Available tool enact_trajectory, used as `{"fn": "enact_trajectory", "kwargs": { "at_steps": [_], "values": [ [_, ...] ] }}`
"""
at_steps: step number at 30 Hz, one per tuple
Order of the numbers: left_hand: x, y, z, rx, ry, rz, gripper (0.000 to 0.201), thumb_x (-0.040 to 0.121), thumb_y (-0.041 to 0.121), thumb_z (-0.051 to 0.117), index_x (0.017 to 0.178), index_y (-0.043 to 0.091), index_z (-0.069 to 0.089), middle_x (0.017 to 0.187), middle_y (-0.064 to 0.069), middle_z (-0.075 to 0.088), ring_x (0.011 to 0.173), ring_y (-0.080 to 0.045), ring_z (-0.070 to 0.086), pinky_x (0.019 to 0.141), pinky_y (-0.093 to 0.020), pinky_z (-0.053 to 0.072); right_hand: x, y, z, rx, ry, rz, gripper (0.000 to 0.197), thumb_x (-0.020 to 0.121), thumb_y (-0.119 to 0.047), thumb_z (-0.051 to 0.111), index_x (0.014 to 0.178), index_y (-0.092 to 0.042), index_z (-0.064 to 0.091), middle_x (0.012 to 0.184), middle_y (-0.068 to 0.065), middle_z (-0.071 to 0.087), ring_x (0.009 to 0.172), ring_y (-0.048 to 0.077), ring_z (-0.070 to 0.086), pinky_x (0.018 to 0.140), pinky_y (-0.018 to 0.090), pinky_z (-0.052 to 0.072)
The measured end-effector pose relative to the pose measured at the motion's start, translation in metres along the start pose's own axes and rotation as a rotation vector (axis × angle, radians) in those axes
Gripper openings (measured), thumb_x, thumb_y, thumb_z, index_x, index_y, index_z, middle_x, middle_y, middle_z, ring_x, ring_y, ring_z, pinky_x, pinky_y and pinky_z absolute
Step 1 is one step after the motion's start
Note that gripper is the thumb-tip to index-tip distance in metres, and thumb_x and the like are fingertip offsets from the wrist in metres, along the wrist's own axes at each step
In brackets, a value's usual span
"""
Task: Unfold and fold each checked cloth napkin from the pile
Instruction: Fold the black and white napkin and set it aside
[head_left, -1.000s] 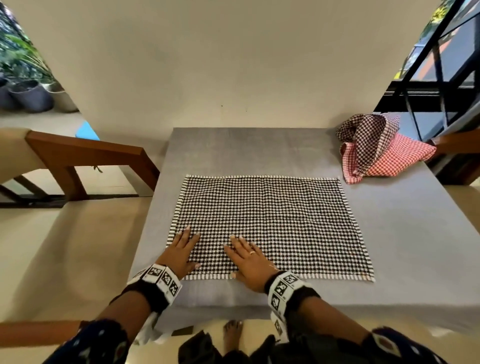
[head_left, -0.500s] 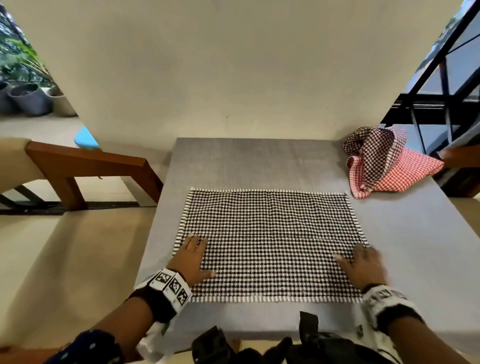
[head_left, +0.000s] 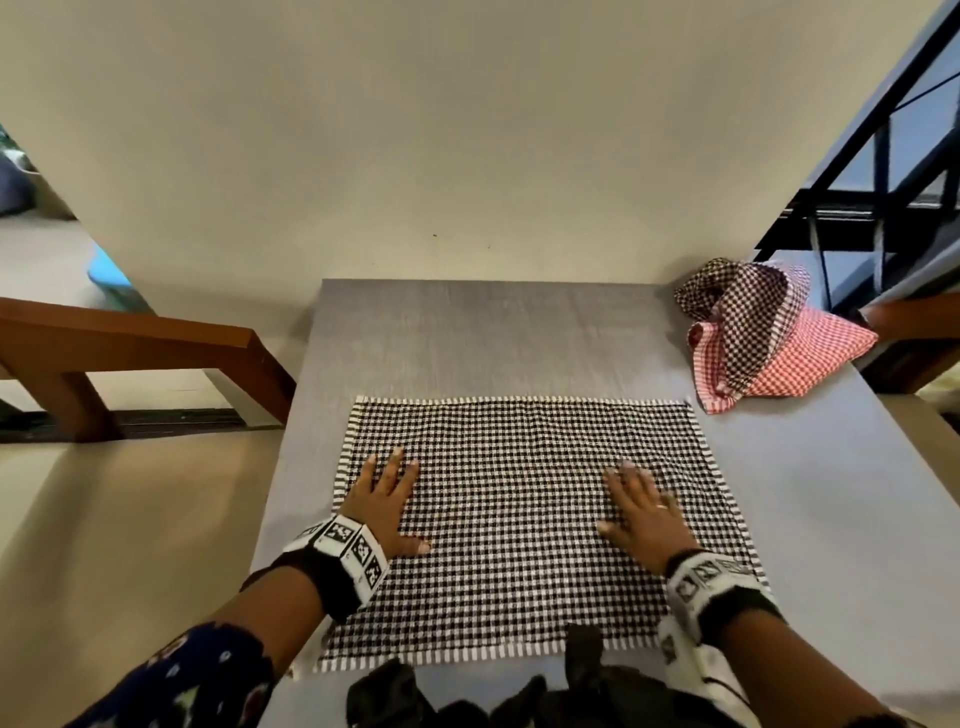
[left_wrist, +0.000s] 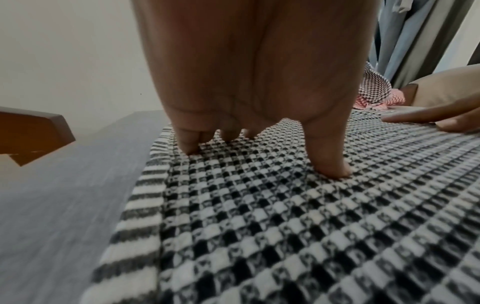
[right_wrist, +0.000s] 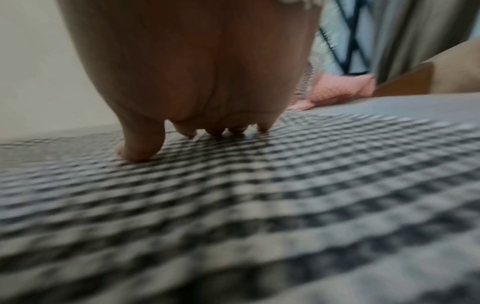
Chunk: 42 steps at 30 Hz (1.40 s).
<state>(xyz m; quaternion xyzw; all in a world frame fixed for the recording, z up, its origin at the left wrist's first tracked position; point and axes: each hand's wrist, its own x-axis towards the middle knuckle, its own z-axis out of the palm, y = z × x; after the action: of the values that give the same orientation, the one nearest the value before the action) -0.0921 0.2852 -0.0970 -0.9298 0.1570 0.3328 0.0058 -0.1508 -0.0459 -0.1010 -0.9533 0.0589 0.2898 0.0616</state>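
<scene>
- A brown wooden chair frame (head_left: 156, 348) sits at the left edge of the head view, beside the grey table (head_left: 467, 338), which fills the middle and right of the frame.
- The left hand (head_left: 384, 504) lies palm down in the lower left-centre of the frame, fingers straight and spread, on the left part of the black-and-white checked napkin (head_left: 519, 519). It grasps nothing. In the left wrist view its fingertips (left_wrist: 335, 170) press into the weave just inside the striped border.
- The black-and-white checked napkin is spread flat in a single layer across the lower middle of the frame. Its near edge lies close to the table's near edge.
- The right hand (head_left: 644, 514) lies palm down in the lower right-centre, on the right part of the same napkin. Its fingers are extended and a little apart, holding nothing. The right wrist view is blurred but shows fingertips (right_wrist: 137, 152) touching the cloth.
- The pile of napkins (head_left: 753, 332) lies crumpled in the upper right, at the table's far right corner. A dark checked cloth sits on top of a red checked one, just beyond the flat napkin's far right corner.
</scene>
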Motion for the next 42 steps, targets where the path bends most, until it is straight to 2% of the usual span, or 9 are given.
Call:
{"fn": "enact_trajectory", "kwargs": {
  "at_steps": [2,6,8,13,16,26,31,35,42],
  "values": [
    [-0.001,0.001,-0.003,0.015,-0.006,-0.011,0.107,0.077,0.063,0.053,0.144,0.016,-0.017,0.153,-0.010,-0.022,0.140,-0.039,-0.018,0.118,-0.046,-0.002,-0.005,0.049,0.000,0.072,0.028,0.178,0.080,0.088,-0.060,0.029,0.143,-0.018,-0.012,0.153,0.005,-0.019,0.142,0.024,-0.013,0.115,0.050,0.004],
    [0.002,0.013,-0.017,0.052,0.075,-0.016,0.101,0.078,0.064,0.050,0.146,0.013,-0.006,0.156,-0.013,-0.009,0.142,-0.037,-0.007,0.117,-0.047,0.004,-0.010,0.074,-0.017,0.204,0.093,0.425,0.083,0.086,-0.058,0.039,0.146,-0.015,0.000,0.155,0.016,-0.003,0.142,0.033,0.002,0.115,0.050,0.014],
    [0.009,0.020,-0.027,0.012,0.142,0.016,0.100,0.079,0.065,0.047,0.146,0.014,-0.007,0.156,-0.013,-0.009,0.143,-0.034,-0.009,0.117,-0.046,0.001,0.005,0.029,-0.030,0.148,0.150,0.304,0.084,0.086,-0.057,0.039,0.145,-0.010,0.002,0.154,0.020,-0.002,0.142,0.034,-0.001,0.117,0.045,0.007],
    [0.036,0.024,-0.038,0.053,0.102,0.083,0.106,0.076,0.064,0.053,0.145,0.016,-0.012,0.154,-0.007,-0.019,0.142,-0.033,-0.017,0.117,-0.046,0.000,0.027,-0.150,-0.029,-0.130,0.035,-0.437,0.085,0.088,-0.054,0.040,0.144,-0.014,-0.010,0.152,0.009,-0.019,0.141,0.025,-0.016,0.112,0.038,-0.012],
    [0.043,0.022,-0.033,0.046,0.046,0.051,0.109,0.075,0.065,0.053,0.144,0.015,-0.015,0.154,-0.002,-0.020,0.141,-0.033,-0.017,0.117,-0.047,0.002,0.037,-0.168,-0.018,-0.247,-0.068,-0.515,0.086,0.087,-0.057,0.038,0.144,-0.013,-0.010,0.152,0.008,-0.019,0.141,0.022,-0.015,0.114,0.041,-0.008],
    [0.046,0.020,-0.034,0.033,0.022,0.037,0.115,0.072,0.069,0.053,0.143,0.016,-0.020,0.153,-0.002,-0.024,0.141,-0.034,-0.020,0.117,-0.048,0.002,0.060,0.047,-0.053,0.076,0.014,0.214,0.085,0.088,-0.055,0.041,0.144,-0.017,-0.009,0.153,0.012,-0.016,0.142,0.029,-0.010,0.116,0.046,0.006],
    [0.044,0.034,-0.041,0.040,0.007,0.055,0.110,0.077,0.064,0.053,0.144,0.013,-0.017,0.154,-0.007,-0.022,0.141,-0.036,-0.016,0.117,-0.047,0.001,0.006,0.099,-0.015,0.306,0.159,0.296,0.072,0.087,-0.030,0.056,0.143,-0.009,0.017,0.153,0.017,0.013,0.140,0.033,0.016,0.114,0.045,0.021],
    [0.044,0.079,-0.041,0.083,0.016,0.288,0.100,0.082,0.059,0.050,0.144,0.015,-0.015,0.154,-0.005,-0.021,0.142,-0.031,-0.016,0.117,-0.043,-0.001,-0.050,0.113,0.022,0.399,0.413,0.520,0.027,0.079,-0.008,0.061,0.105,-0.001,0.058,0.112,0.029,0.057,0.104,0.042,0.053,0.089,0.046,0.044],
    [0.058,0.142,-0.028,0.140,-0.014,0.381,0.100,0.081,0.062,0.049,0.144,0.021,-0.017,0.152,-0.006,-0.027,0.140,-0.031,-0.023,0.115,-0.045,-0.006,-0.069,0.142,0.037,0.541,0.242,0.597,0.030,0.087,-0.023,0.056,0.063,-0.017,0.041,0.091,0.020,0.063,0.090,0.032,0.059,0.065,0.029,0.033]
  ]
}}
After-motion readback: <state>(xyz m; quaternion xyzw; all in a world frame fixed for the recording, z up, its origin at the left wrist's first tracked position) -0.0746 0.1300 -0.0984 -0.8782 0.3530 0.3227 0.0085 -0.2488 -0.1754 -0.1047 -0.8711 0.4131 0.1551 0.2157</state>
